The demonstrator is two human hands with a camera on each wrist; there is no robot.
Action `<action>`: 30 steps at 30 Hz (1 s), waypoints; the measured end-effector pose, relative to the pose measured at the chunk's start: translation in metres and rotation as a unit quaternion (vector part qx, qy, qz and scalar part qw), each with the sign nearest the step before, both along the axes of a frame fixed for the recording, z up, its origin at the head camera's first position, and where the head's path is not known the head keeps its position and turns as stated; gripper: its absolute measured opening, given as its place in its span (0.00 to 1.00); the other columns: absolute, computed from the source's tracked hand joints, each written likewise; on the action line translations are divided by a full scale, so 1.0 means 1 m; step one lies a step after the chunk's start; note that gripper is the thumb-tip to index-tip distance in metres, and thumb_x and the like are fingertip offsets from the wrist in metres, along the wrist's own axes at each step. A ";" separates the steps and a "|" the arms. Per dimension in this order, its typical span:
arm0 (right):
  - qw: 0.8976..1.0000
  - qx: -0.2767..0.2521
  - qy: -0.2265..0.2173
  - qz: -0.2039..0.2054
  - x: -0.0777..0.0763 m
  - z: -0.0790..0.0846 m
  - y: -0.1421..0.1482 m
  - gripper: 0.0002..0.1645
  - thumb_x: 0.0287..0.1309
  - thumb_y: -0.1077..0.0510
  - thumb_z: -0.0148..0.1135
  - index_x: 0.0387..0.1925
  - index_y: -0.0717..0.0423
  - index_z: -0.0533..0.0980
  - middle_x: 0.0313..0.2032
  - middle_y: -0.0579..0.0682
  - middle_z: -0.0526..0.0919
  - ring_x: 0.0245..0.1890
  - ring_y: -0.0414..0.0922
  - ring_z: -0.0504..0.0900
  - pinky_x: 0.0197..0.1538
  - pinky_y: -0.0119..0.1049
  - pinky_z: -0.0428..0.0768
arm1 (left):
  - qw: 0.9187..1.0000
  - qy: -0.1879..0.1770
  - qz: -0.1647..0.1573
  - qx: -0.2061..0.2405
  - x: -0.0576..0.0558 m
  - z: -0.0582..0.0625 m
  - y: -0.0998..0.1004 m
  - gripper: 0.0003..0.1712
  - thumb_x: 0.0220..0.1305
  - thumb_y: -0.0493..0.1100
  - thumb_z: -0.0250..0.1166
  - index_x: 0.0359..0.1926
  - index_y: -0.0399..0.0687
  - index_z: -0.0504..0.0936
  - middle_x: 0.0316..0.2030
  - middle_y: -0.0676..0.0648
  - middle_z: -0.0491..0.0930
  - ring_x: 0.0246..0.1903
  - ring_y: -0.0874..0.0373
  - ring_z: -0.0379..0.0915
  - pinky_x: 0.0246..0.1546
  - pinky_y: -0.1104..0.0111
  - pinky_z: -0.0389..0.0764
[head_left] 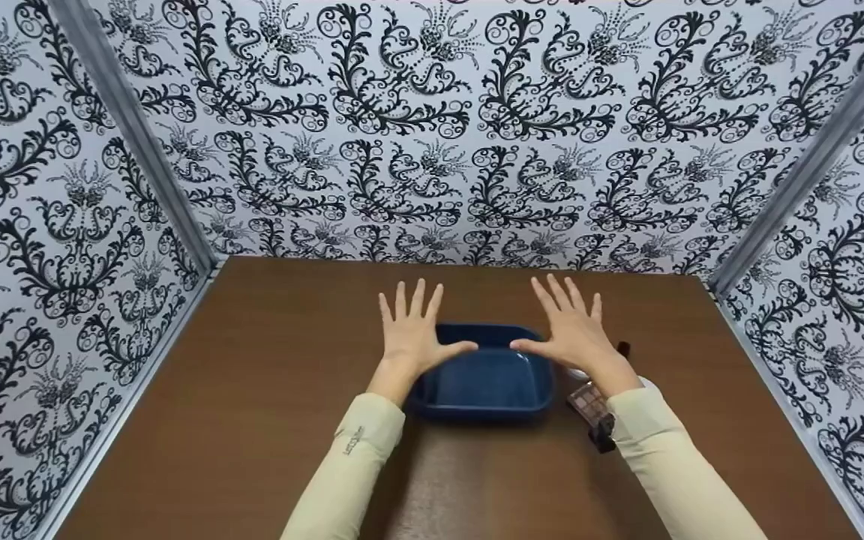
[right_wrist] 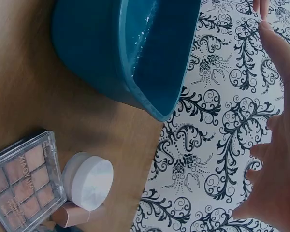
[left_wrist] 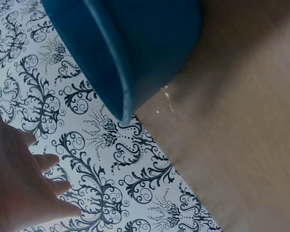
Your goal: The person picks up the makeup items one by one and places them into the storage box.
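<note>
A blue rectangular basin (head_left: 484, 382) stands on the brown table between my two hands. Above its left side my left hand (head_left: 411, 341) is spread, fingers straight and thumb pointing inward, holding nothing. My right hand (head_left: 576, 337) mirrors it above the right side, also with fingers spread and nothing held. In both wrist views the basin's wall (left_wrist: 154, 43) shows apart from the fingers. Beside the basin, below my right wrist, lies a makeup palette (right_wrist: 24, 181) with a clear lid. A round white-lidded jar (right_wrist: 89, 181) sits against it.
A pinkish box-like item (right_wrist: 75, 215) lies by the jar, partly hidden. In the head view, a small black item (head_left: 603, 435) and a dark-tipped item (head_left: 623, 349) are near my right wrist. Patterned walls (head_left: 432, 150) enclose the brown table (head_left: 274, 390) at the back and sides.
</note>
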State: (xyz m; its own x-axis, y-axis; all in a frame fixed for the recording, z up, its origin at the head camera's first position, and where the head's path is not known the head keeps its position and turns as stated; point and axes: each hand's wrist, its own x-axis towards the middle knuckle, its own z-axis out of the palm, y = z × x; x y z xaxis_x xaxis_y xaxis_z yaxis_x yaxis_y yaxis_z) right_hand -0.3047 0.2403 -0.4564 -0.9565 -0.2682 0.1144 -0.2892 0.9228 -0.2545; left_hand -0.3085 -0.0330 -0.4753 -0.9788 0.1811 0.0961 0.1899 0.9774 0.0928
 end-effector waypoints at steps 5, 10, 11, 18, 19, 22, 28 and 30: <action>1.000 -0.002 0.002 -0.004 0.003 -0.004 0.003 0.70 0.47 0.19 0.61 0.80 0.42 0.42 0.80 0.56 0.41 0.79 0.62 0.37 0.71 0.74 0.30 | 1.000 0.004 -0.003 0.000 0.004 -0.007 -0.006 0.69 0.43 0.92 0.44 0.80 0.62 0.44 0.81 0.46 0.40 0.80 0.41 0.30 0.75 0.39 0.32; 1.000 0.002 -0.006 -0.002 0.004 -0.006 0.006 0.71 0.45 0.14 0.55 0.80 0.42 0.42 0.80 0.56 0.43 0.80 0.61 0.38 0.71 0.74 0.32 | 1.000 0.001 0.002 0.015 0.007 -0.015 -0.013 0.69 0.45 0.91 0.44 0.80 0.60 0.46 0.80 0.47 0.41 0.80 0.42 0.31 0.75 0.40 0.29; 1.000 0.002 -0.005 -0.003 0.004 -0.005 0.007 0.71 0.45 0.14 0.55 0.80 0.41 0.42 0.80 0.55 0.43 0.80 0.61 0.38 0.72 0.73 0.32 | 1.000 0.004 0.002 0.019 0.008 -0.017 -0.014 0.68 0.46 0.91 0.45 0.80 0.60 0.46 0.80 0.47 0.42 0.80 0.42 0.32 0.75 0.40 0.29; 1.000 0.004 -0.004 -0.003 0.005 -0.002 0.012 0.68 0.48 0.18 0.58 0.80 0.43 0.43 0.80 0.57 0.44 0.79 0.62 0.40 0.71 0.74 0.35 | 0.999 0.015 0.006 0.043 0.008 -0.029 -0.023 0.63 0.52 0.88 0.43 0.80 0.59 0.48 0.80 0.48 0.47 0.80 0.44 0.37 0.76 0.40 0.32; 1.000 0.004 -0.005 -0.004 0.006 -0.002 0.013 0.68 0.48 0.18 0.59 0.80 0.43 0.43 0.80 0.57 0.44 0.79 0.62 0.40 0.71 0.74 0.35 | 0.999 0.016 0.006 0.046 0.008 -0.031 -0.024 0.62 0.52 0.88 0.43 0.80 0.59 0.49 0.80 0.48 0.48 0.80 0.45 0.38 0.76 0.40 0.32; 1.000 -0.003 -0.005 -0.005 0.007 -0.004 0.015 0.67 0.49 0.22 0.62 0.80 0.44 0.44 0.80 0.57 0.45 0.79 0.62 0.40 0.71 0.75 0.35 | 0.998 0.023 0.003 0.059 0.010 -0.037 -0.026 0.61 0.53 0.87 0.44 0.79 0.58 0.51 0.79 0.47 0.50 0.79 0.45 0.40 0.76 0.40 0.32; 1.000 -0.001 -0.005 -0.011 0.010 -0.009 0.023 0.67 0.49 0.21 0.61 0.80 0.46 0.46 0.79 0.59 0.46 0.79 0.63 0.41 0.70 0.76 0.37 | 0.998 0.020 -0.002 0.067 0.016 -0.051 -0.027 0.61 0.55 0.86 0.44 0.79 0.55 0.52 0.79 0.48 0.51 0.79 0.45 0.44 0.75 0.39 0.35; 1.000 -0.002 -0.007 -0.014 0.011 -0.010 0.026 0.66 0.50 0.22 0.61 0.80 0.46 0.46 0.79 0.59 0.46 0.79 0.63 0.42 0.70 0.76 0.37 | 0.998 0.017 -0.008 0.068 0.018 -0.056 -0.027 0.60 0.55 0.86 0.44 0.79 0.55 0.52 0.79 0.48 0.52 0.78 0.45 0.45 0.75 0.39 0.37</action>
State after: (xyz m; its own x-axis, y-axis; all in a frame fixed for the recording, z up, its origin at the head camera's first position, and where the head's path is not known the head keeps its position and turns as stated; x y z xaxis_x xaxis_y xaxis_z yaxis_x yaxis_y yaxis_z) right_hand -0.2936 0.2664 -0.4664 -0.9652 -0.2413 0.1013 -0.2598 0.9296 -0.2615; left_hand -0.2910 -0.0602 -0.5309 -0.9717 0.1800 0.1530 0.2108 0.9531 0.2173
